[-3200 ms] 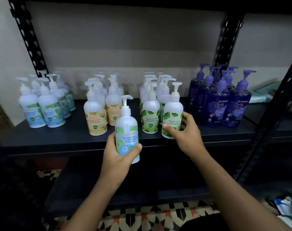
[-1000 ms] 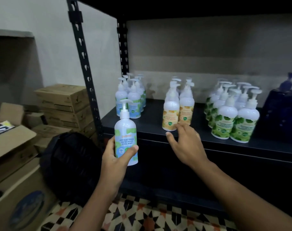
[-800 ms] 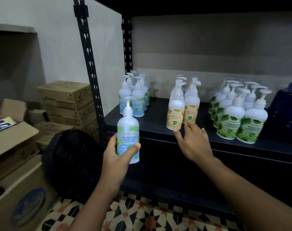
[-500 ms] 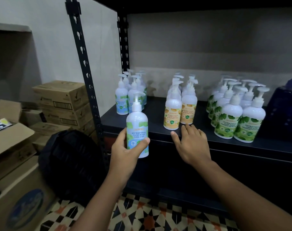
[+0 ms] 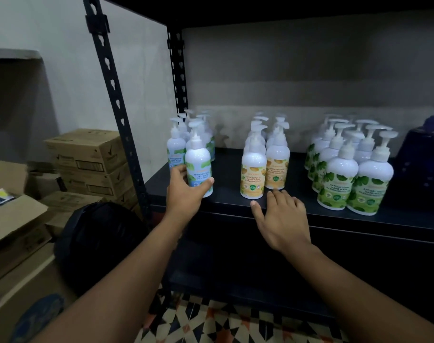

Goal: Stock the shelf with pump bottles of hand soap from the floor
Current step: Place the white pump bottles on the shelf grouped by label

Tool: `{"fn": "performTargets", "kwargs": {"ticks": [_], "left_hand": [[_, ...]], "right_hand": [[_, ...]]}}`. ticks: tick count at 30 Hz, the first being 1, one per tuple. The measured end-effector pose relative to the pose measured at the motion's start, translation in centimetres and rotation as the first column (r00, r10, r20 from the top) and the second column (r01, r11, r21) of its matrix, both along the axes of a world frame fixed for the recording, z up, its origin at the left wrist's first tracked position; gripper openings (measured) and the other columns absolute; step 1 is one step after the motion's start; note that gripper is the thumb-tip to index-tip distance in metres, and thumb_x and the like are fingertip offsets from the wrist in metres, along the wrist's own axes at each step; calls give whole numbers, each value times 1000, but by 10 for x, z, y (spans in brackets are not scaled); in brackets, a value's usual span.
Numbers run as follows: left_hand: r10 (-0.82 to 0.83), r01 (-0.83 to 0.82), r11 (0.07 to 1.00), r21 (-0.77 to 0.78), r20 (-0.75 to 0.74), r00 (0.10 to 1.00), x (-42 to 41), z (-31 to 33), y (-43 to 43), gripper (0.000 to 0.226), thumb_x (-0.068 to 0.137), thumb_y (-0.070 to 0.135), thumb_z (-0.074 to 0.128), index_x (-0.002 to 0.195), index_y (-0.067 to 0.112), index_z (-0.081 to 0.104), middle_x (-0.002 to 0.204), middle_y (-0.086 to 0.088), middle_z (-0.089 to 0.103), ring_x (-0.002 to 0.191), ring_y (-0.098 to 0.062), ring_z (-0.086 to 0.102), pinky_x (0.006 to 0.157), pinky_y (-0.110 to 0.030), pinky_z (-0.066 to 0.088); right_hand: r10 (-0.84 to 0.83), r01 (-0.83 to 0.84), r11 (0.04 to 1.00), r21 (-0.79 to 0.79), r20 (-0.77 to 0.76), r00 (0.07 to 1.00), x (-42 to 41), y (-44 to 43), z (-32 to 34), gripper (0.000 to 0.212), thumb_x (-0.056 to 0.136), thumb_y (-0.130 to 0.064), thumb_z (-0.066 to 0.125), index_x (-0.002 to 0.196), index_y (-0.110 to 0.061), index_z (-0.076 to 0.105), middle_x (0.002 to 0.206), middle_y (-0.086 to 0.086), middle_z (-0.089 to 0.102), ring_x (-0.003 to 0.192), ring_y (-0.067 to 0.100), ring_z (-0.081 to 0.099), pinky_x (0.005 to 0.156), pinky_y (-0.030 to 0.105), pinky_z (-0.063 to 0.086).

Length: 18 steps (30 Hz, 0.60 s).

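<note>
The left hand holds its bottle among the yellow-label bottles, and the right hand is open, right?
No: in the head view the left hand holds its bottle by the blue-label bottles; the right hand is open.

We note a stack of closed brown cartons [image 5: 87, 159] at left, standing against the pale wall [image 5: 50, 33]. In front of the stack sits a rounded black bag [image 5: 99, 243]. Further left is an open cardboard box [image 5: 10, 219] with something printed showing inside, and nearest us a large box [image 5: 25, 305] bears a round blue mark.
</note>
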State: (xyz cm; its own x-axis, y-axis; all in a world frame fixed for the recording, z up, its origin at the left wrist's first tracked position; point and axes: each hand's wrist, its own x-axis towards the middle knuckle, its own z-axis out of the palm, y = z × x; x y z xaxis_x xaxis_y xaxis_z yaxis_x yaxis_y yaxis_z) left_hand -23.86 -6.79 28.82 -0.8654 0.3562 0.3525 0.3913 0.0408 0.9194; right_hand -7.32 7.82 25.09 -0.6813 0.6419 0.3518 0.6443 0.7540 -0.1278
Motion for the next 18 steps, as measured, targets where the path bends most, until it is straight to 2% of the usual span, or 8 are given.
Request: {"fn": "performTargets", "kwargs": {"ticks": [3,4,6,8,10,12,15,18], "left_hand": [[13,-13,999,-37,-18,1000,-4,-8,1,50,81,22,84,115,25,47,101,21,60,90,13,59,79,-13,48],[23,-24,998,-52,-25,999,-4,-10,2,48,81,22,83,113,27,48,101,21,60,90,12,59,79,-13,48],[59,-62,996,-65,-46,997,-5,-13,2,47,80,26,84,116,25,54,109,11,61,95,2,63,89,-24,53],[119,-126,985,-114,-72,990,-4,-13,4,65,76,31,86,131,20,55,122,0,50,101,-12,62,96,-30,51],[175,-181,972,-151,-57,983,0,-11,6,77,72,32,88,137,16,50,124,-1,43,101,-13,59,89,-26,48],[225,-230,960,-161,-52,973,2,-10,8,67,70,32,89,123,14,53,120,-2,49,98,-14,58,80,-25,44],[295,-298,941,-162,-42,954,-3,-10,11,53,71,31,89,102,19,48,112,-3,60,98,-18,61,75,-27,42],[341,-340,918,-204,-28,940,-12,-6,15,50,73,32,87,101,19,47,113,-4,63,102,-23,62,78,-34,49]], "right_hand": [[-3,3,1000,-7,-1,1000,-1,0,0,70,102,-59,22,148,-11,44,156,6,43,147,23,30,120,41,20],[-4,4,1000,-10,-3,1000,-2,-1,0,70,102,-59,23,148,-11,44,156,6,42,148,23,30,120,41,19],[-5,4,1000,-16,-9,1000,-1,0,0,70,102,-59,23,148,-10,44,156,6,42,148,23,30,120,42,19],[-7,7,1000,-17,-3,1000,-1,0,0,70,102,-59,22,148,-11,44,156,6,43,148,23,30,120,42,20],[-9,9,1000,-16,-1,1000,0,-1,0,70,102,-59,22,148,-11,44,156,6,43,148,23,30,120,42,20],[-8,9,1000,-23,1,1000,0,-1,1,71,102,-59,22,149,-11,42,157,6,41,149,23,29,121,42,20],[-7,7,1000,-24,7,1000,0,-1,1,71,102,-59,22,150,-11,41,158,6,40,149,23,28,121,42,19],[-8,8,1000,-23,-6,1000,-1,-1,1,70,102,-59,24,149,-10,43,157,6,42,149,23,30,120,42,20]]}}
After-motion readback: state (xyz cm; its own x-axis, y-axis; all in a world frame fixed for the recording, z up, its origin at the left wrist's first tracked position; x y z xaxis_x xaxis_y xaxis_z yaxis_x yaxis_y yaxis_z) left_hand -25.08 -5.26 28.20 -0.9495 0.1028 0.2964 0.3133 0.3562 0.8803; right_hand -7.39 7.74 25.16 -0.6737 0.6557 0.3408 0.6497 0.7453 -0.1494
